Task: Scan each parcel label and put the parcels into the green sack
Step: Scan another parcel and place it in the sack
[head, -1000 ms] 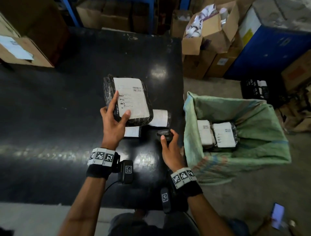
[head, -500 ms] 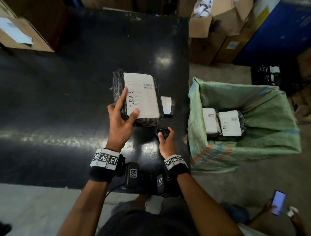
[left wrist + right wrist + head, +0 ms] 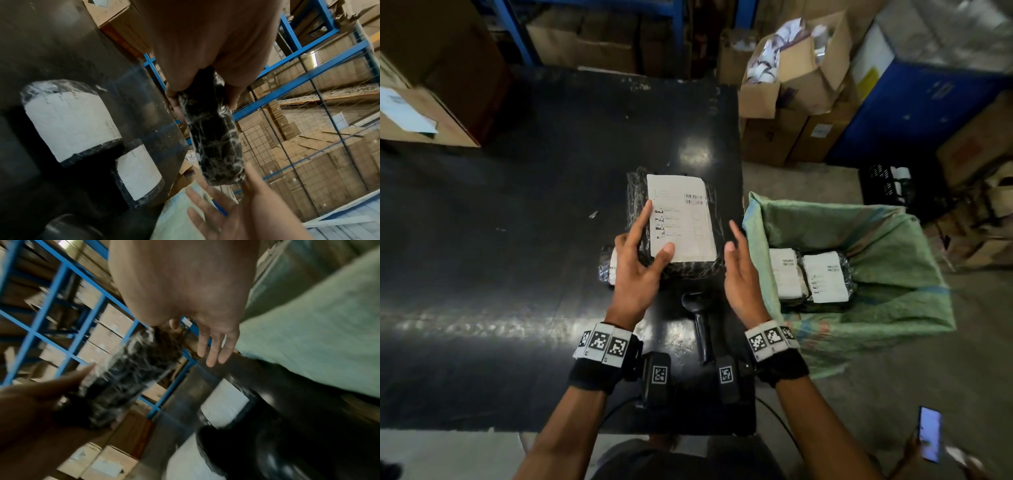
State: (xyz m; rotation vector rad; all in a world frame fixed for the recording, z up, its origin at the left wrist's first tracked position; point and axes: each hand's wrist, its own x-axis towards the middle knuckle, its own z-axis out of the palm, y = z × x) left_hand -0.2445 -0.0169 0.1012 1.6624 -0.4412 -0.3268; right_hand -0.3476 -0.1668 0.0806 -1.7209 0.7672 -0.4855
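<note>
My left hand [image 3: 654,236] grips a black-wrapped parcel [image 3: 681,219] by its near left corner, white label up, above the black table [image 3: 517,240]. In the left wrist view the parcel [image 3: 213,129] shows edge-on between thumb and fingers. My right hand [image 3: 734,240] is open, fingers straight, just off the parcel's right edge and apart from it. The black scanner [image 3: 697,308] lies on the table between my wrists. The green sack [image 3: 825,212] stands open right of the table, holding two labelled parcels [image 3: 825,277]. Two more parcels [image 3: 69,120] lie on the table under the held one.
Cardboard boxes [image 3: 791,85] crowd the floor behind the sack and the table's far edge. A box with a paper sheet [image 3: 421,120] sits at the table's far left. Another person's hand holds a phone [image 3: 929,433] at the bottom right. Blue racking [image 3: 308,78] rises behind.
My right hand has let go of the scanner, which now lies on the table, and has risen open to the parcel's right side. The left hand still holds the parcel.
</note>
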